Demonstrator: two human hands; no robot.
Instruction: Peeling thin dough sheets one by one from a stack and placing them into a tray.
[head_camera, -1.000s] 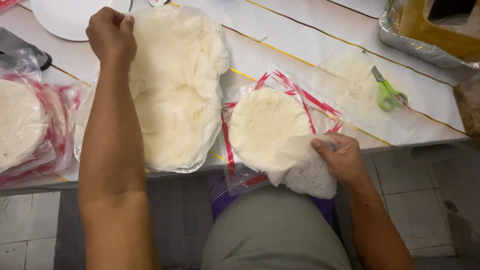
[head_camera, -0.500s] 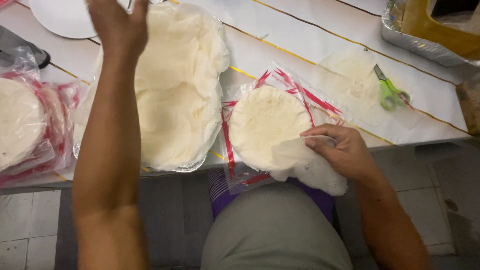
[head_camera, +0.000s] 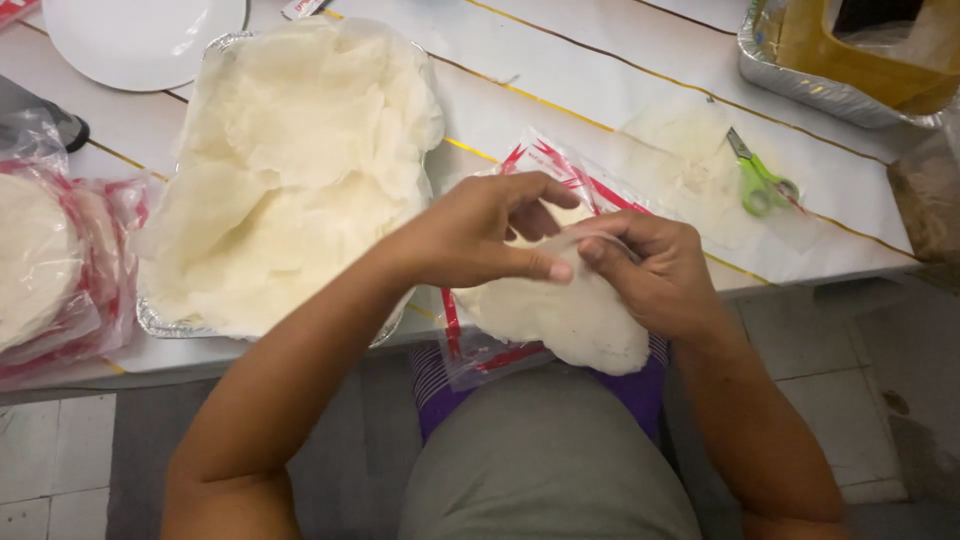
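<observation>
— While both hands sit over the bench's near edge, what are they on?

— The left hand (head_camera: 480, 235) and the right hand (head_camera: 655, 270) meet on one thin white wrapper sheet (head_camera: 565, 315). It lies on the opened red-and-clear plastic packet (head_camera: 480, 350), and its lower part hangs past the near edge over the lap.

— And the grip of each?

— Left thumb and forefinger are pinched on the sheet's upper rim; the right fingers curl closed on that same rim, just beside them (fingertips almost touching).

— What's to the left?

— A foil tray (head_camera: 160, 322) heaped with separated white sheets (head_camera: 290, 170), reaching from near the front edge toward the far side. Further left, at the bench's left edge, more packets of round wrappers (head_camera: 45, 265). A white plate (head_camera: 140, 40) sits at the far-left corner.

— To the right?

— Green-handled scissors (head_camera: 760, 180) lie on a clear plastic sheet, well apart from the hands. Another foil tray (head_camera: 830, 90) holding a yellow container sits at the far-right corner.
</observation>
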